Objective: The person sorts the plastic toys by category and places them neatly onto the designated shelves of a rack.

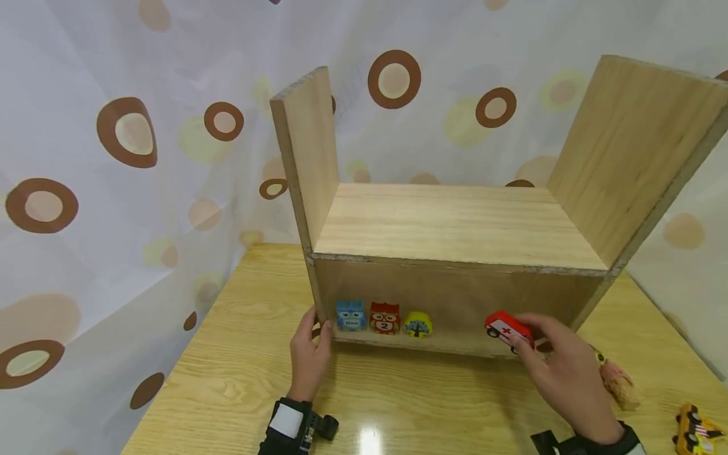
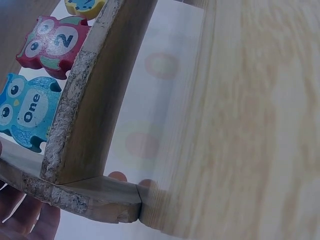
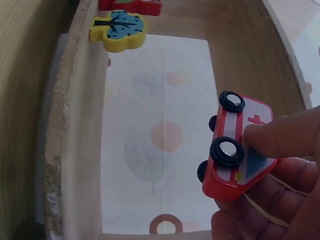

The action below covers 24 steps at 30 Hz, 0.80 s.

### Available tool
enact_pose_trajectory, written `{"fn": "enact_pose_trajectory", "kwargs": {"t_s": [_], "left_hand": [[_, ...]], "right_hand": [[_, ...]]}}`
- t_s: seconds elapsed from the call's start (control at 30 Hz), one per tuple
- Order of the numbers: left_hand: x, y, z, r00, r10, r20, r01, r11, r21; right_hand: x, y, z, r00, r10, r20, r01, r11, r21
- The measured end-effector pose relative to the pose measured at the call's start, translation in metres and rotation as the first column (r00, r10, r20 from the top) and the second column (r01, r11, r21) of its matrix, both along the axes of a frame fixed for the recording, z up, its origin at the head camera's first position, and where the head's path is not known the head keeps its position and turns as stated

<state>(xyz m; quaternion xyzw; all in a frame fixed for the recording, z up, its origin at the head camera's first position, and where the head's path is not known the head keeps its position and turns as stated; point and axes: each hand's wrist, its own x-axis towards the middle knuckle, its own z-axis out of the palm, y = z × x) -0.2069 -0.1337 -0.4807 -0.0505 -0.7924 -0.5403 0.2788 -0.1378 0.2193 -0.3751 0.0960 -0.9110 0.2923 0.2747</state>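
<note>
With the left hand grasping a pale wooden shelf unit by its side, the grip of the right hand pinches a tilted red-and-white toy ambulance at the lower opening, seemingly mid-placement, likely calling next for levelling, then release.

White cloth with brown rings — wood-grain table

head: above, facing 12 o'clock and down, farthest | left wrist: 8 o'clock of wooden shelf, close on left corner | right wrist: 5 o'clock, close, facing lower compartment | wrists share: yellow tree block, 11 o'clock
</note>
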Motion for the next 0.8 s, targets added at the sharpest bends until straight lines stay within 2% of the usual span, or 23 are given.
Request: {"fn": "enact_pose_trajectory", "kwargs": {"t_s": [0.07, 0.2, 0.3, 0.47, 0.57, 0.8], "left_hand": [[-0.001, 0.000, 0.000, 1.000, -0.003, -0.001, 0.003, 1.000, -0.003], [-0.002, 0.000, 0.001, 1.000, -0.007, 0.003, 0.007, 1.000, 0.002], [-0.001, 0.000, 0.001, 1.000, -0.008, 0.010, 0.008, 1.000, 0.009], [0.002, 0.000, -0.002, 1.000, 0.018, 0.012, -0.018, 1.000, 0.005], [0.003, 0.000, -0.003, 0.999, 0.033, 0.011, -0.033, 0.999, 0.002], [0.001, 0.000, -0.002, 1.000, 0.012, 0.026, -0.012, 1.000, -0.002]], "right_hand": [[-0.005, -0.002, -0.002, 0.999, -0.014, 0.052, 0.013, 1.000, 0.022], [-0.019, -0.008, -0.007, 0.995, 0.006, 0.104, -0.013, 0.998, 0.065], [-0.029, -0.012, -0.011, 0.996, 0.047, 0.079, -0.056, 0.993, 0.105], [-0.039, -0.019, -0.015, 0.992, 0.089, 0.088, -0.100, 0.985, 0.141], [-0.044, -0.024, -0.018, 0.991, 0.091, 0.098, -0.105, 0.984, 0.146], [-0.052, -0.035, -0.027, 0.991, 0.094, 0.095, -0.107, 0.984, 0.145]]}}
